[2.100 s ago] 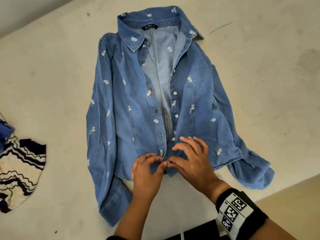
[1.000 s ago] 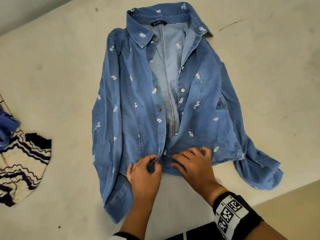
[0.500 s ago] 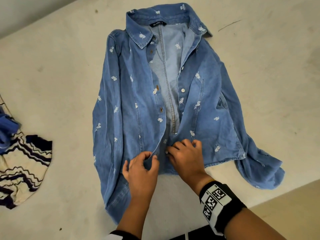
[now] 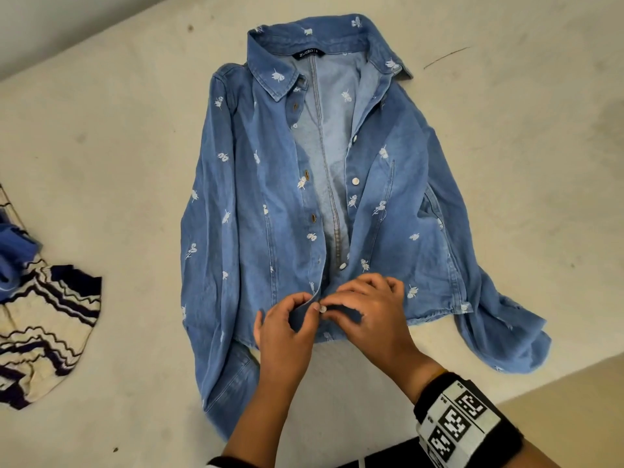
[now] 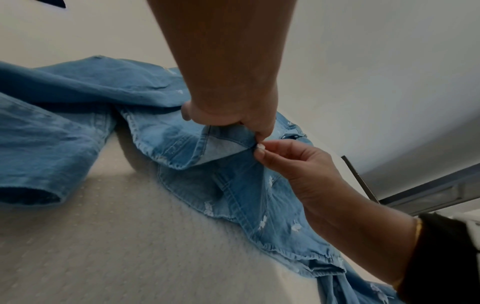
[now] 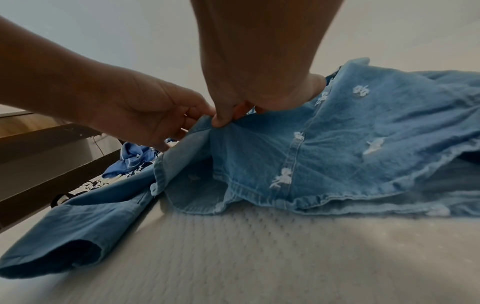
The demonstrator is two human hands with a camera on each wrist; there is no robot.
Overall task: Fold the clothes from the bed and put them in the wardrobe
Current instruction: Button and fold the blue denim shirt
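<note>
A blue denim shirt (image 4: 270,204) with small white embroidery lies face up on the bed (image 4: 101,146), collar far from me, front open above the hem. My left hand (image 4: 309,304) pinches the left placket edge low on the front. My right hand (image 4: 332,307) meets it fingertip to fingertip and pinches a white button (image 4: 322,309) on the right placket. In the left wrist view the left hand (image 5: 259,136) lifts the fabric edge and the right hand (image 5: 259,151) holds the button (image 5: 260,146). In the right wrist view the right hand (image 6: 223,121) grips the placket.
A cream and navy striped garment (image 4: 44,332) and a blue one (image 4: 13,258) lie at the left of the bed. The bed's edge and the floor (image 4: 574,376) are at the lower right. A dark bed frame (image 6: 39,139) shows beyond the left hand.
Both hands left the hem button and shifted slightly up the placket. Their fingertips, apart half a second ago, now meet on the white button.
</note>
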